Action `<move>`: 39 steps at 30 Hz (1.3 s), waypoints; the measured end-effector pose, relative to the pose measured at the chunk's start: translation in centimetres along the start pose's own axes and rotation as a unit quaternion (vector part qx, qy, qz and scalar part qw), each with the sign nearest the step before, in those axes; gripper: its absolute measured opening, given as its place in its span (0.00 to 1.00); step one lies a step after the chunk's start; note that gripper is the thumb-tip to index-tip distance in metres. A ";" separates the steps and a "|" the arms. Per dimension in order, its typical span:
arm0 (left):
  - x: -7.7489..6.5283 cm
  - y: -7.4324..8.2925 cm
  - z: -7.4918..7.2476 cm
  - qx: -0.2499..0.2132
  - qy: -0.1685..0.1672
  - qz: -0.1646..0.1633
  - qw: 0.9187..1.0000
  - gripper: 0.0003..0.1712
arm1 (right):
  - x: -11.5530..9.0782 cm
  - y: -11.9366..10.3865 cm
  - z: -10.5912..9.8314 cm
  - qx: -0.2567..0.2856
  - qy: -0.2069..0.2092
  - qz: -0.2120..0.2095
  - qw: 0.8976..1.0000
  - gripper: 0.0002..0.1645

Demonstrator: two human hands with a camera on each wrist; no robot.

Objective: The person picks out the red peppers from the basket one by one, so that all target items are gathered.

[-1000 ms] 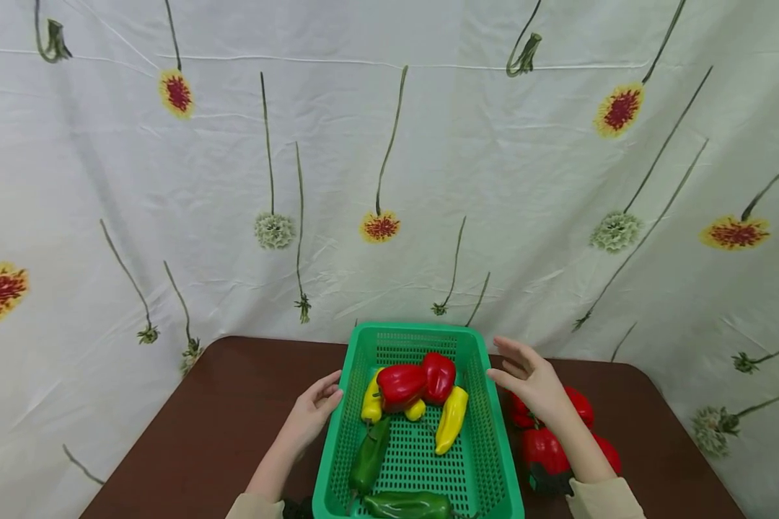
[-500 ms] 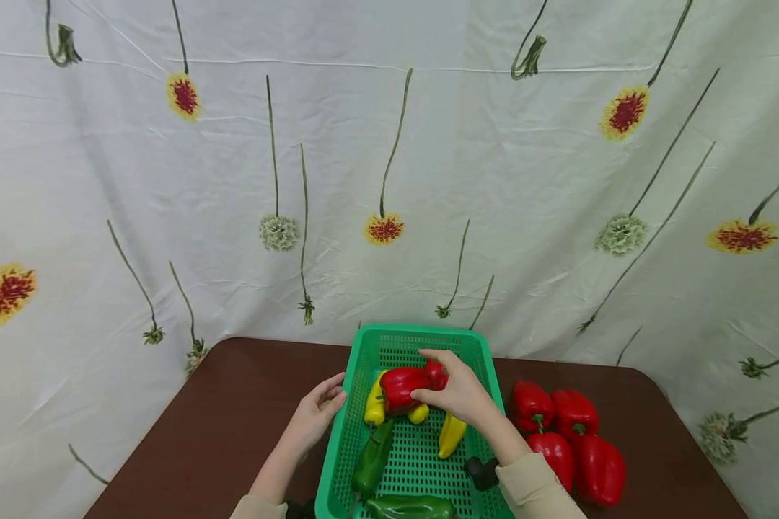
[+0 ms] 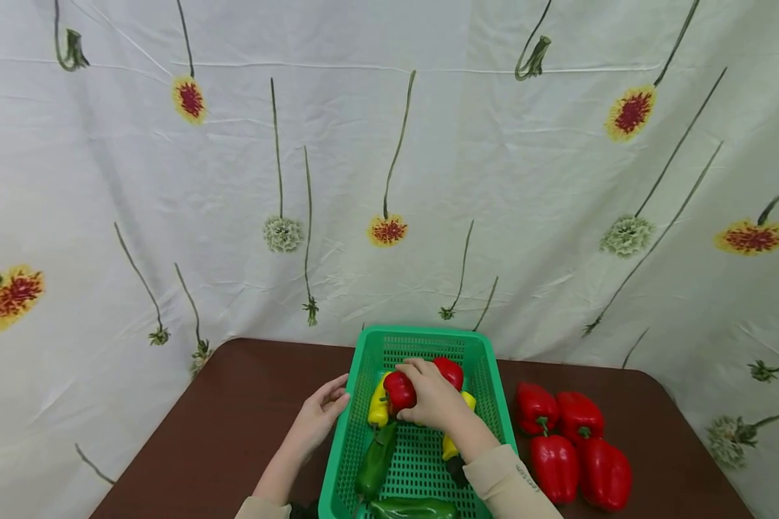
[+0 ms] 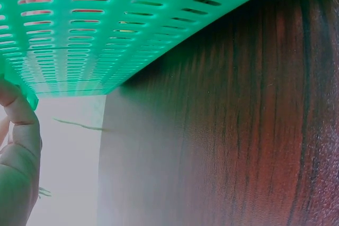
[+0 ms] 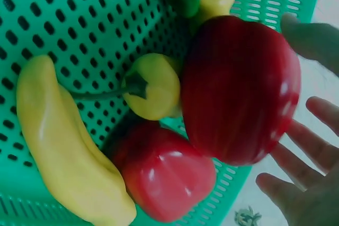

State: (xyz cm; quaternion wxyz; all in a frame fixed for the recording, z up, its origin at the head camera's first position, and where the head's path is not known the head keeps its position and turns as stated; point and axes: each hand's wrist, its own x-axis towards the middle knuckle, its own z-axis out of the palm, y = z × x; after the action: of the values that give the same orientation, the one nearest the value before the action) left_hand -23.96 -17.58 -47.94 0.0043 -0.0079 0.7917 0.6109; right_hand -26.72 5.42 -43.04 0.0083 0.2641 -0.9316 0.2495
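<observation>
My right hand reaches into the green plastic basket. Its fingers curve over a red bell pepper, with the thumb on the near side. In the right wrist view that bell pepper fills the space beside the fingers and thumb. A second red bell pepper lies close by, along with a long yellow pepper and a yellow pepper seen stem-first. My left hand stays at the basket's left rim, fingers loosely bent with tips right at the edge. No held thing shows there.
Two long green peppers lie in the basket's near half, and another yellow pepper along its left wall. Several red bell peppers are grouped on the brown table to the right. A flowered white cloth hangs behind.
My right hand has moved left from beside the basket, over its right wall, and down onto the red bell pepper. The left hand has held its place at the rim.
</observation>
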 end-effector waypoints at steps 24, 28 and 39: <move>-0.3 0.1 0.1 0.003 0.000 0.001 1.000 0.28 | 0.2 0.3 1.1 -0.065 0.072 -0.016 0.995 0.38; -0.2 0.0 0.1 0.002 0.000 -0.001 1.000 0.28 | -0.2 0.2 0.2 -0.006 0.095 -0.006 0.995 0.39; -0.1 0.1 0.1 0.005 -0.002 -0.006 1.000 0.28 | -2.1 0.4 -2.7 0.113 0.136 0.057 0.983 0.39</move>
State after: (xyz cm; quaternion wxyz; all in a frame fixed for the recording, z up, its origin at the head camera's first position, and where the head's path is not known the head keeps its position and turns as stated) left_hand -23.82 -17.47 -47.90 0.0096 -0.0118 0.7949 0.6066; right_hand -25.41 7.99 -41.14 0.0905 0.1731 -0.9012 0.3868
